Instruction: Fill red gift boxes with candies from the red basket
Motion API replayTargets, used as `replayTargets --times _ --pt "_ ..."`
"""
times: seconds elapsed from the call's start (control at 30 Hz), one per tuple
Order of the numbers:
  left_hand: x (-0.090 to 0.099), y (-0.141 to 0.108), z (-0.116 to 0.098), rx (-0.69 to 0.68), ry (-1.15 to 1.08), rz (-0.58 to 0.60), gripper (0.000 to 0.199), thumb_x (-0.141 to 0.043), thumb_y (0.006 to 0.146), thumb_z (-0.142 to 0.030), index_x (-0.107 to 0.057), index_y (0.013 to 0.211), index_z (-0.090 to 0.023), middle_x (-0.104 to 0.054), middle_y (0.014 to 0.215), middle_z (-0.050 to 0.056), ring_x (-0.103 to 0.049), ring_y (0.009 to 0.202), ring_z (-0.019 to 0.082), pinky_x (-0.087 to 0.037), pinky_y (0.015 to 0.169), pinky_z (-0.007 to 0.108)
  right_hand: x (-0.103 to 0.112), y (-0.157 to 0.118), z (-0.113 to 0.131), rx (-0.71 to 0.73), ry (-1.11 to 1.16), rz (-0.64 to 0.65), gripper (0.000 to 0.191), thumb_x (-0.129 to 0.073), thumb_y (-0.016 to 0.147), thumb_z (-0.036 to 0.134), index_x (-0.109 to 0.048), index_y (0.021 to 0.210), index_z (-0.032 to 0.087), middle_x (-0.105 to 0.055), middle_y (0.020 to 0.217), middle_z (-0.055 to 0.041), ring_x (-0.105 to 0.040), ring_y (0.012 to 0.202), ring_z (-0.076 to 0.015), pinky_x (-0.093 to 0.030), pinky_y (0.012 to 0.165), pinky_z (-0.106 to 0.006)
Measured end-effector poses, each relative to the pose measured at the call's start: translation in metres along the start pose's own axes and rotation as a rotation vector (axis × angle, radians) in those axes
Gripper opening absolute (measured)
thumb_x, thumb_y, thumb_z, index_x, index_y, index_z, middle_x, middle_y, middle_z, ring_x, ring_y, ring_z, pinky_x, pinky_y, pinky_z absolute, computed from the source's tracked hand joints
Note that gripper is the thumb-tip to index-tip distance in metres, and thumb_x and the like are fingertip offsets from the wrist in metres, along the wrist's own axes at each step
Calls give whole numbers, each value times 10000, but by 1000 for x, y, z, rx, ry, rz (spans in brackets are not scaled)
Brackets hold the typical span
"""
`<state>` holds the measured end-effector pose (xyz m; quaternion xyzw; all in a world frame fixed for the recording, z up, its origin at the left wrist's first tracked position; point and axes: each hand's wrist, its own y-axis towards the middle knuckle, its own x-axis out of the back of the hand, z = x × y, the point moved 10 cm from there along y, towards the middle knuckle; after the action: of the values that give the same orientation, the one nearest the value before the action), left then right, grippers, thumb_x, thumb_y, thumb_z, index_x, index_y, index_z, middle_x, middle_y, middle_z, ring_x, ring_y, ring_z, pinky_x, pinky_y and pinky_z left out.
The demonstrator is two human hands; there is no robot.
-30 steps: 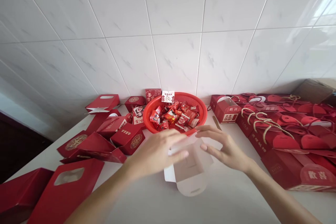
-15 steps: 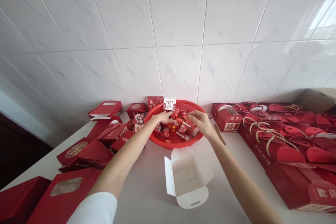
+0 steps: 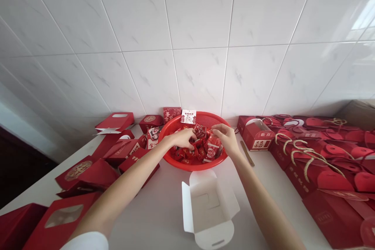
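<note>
A red plastic basket (image 3: 190,167) full of red-wrapped sweets (image 3: 201,132) stands near the wall. Inside it, my left hand (image 3: 185,138) reaches among the wrappers with bent fingers; whether it grips one cannot be made out. At the basket's right side, my right hand (image 3: 225,134) has its thumb and fingertips pinched together on a red packet (image 3: 213,145). Nearer to me lies an open white-lined box (image 3: 207,209) with its flaps spread and nothing inside.
Red boxes (image 3: 123,150) lie scattered on the left of the white table. Rows of red gift boxes with rope handles (image 3: 325,172) fill the right. A thin brown strip (image 3: 247,153) lies right of the basket; a cardboard box (image 3: 359,113) is far right.
My left hand has shifted slightly down and its fingers have curled more into the sweets. Some sweets have moved, and the red packet by my right hand shows more fully. The view has shifted slightly.
</note>
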<state>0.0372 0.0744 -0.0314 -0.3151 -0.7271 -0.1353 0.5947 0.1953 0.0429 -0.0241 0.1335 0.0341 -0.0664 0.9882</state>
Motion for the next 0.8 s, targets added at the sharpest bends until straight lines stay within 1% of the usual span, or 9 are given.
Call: replayTargets --times 0.13,0.23,0.3,0.4,0.47,0.57,0.67,0.73,0.8 --pt "10 -6 2 -62 -86 9 155 -682 693 -185 -795 798 -191 -705 1205 79 -642 1078 280 -474 901 302 0 1 -1 14 -19 10 211 -673 691 379 -686 788 192 -724 815 -60 -688 738 -215 -564 737 -360" --pt "16 -9 12 -75 -193 42 213 -605 684 -124 -782 781 -191 -761 994 37 -686 900 210 -492 814 263 2 1 -1 27 -43 7 223 -662 690 394 -680 785 194 -723 823 -62 -682 740 -214 -553 741 -358" --pt "21 -9 16 -84 -260 27 236 -580 685 -111 -770 797 -194 -767 899 10 -690 854 188 -498 791 246 2 1 0 33 -59 7 226 -652 693 399 -677 785 194 -721 820 -61 -679 740 -214 -548 736 -354" --pt "30 -4 18 -106 -335 -49 224 -589 709 -130 -760 839 -196 -775 954 10 -693 921 195 -505 840 246 2 1 0 32 -58 10 214 -647 698 384 -678 793 194 -729 846 -66 -686 758 -217 -555 736 -351" --pt "31 3 16 -95 -334 -98 228 -617 756 -193 -760 934 -198 -772 1031 29 -689 979 213 -503 871 261 1 0 0 30 -48 9 202 -649 696 371 -679 792 195 -735 856 -68 -692 776 -223 -562 740 -353" --pt "21 18 8 -82 -245 -92 344 -688 789 -360 -729 1094 -204 -733 1185 68 -657 1092 258 -480 913 291 2 -1 1 38 -52 6 193 -647 693 365 -679 784 198 -735 853 -68 -691 792 -229 -561 753 -360" --pt "-5 34 4 4 -111 39 577 -795 678 -474 -685 1183 -218 -696 1254 99 -635 1121 306 -473 891 318 2 -2 2 38 -66 -4 200 -641 686 372 -683 776 198 -729 850 -69 -683 790 -231 -552 749 -365" --pt "-21 40 4 74 -30 123 563 -821 627 -442 -697 1124 -208 -714 1179 106 -657 1030 312 -479 821 321 3 -3 2 37 -70 -6 203 -637 681 375 -683 771 199 -723 841 -67 -677 776 -230 -548 741 -366" --pt "-28 43 3 98 15 153 418 -797 642 -375 -714 1008 -192 -733 1049 94 -670 907 291 -473 744 313 2 -3 3 41 -69 -3 200 -636 681 377 -678 768 202 -720 830 -62 -674 765 -228 -545 737 -367"
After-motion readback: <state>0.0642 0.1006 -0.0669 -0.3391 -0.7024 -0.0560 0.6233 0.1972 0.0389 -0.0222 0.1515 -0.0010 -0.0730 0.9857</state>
